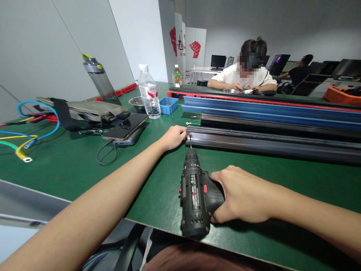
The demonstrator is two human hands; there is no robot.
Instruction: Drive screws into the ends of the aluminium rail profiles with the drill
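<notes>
Gripping the drill, head view: the right hand is wrapped around the handle of the black drill, which lies on its side near the table's front edge, nose pointing away from the person.
Bit: the slim drill bit reaches the left end of the front dark rail; the exact contact is too small to tell.
Left hand: the left hand is at that same rail end, fingertips partly hidden; whether they pinch it or only press, I cannot tell.
Rails: the front rail lies crosswise on the green table; behind it come another dark rail, with a green wire at its left end, and a blue rail.
Left side: a phone rests near a grey bag; beyond stand a clear water bottle and a blue bin. Lugged wires sit far left.
Across the table: a co-worker in a white top leans over both hands.
</notes>
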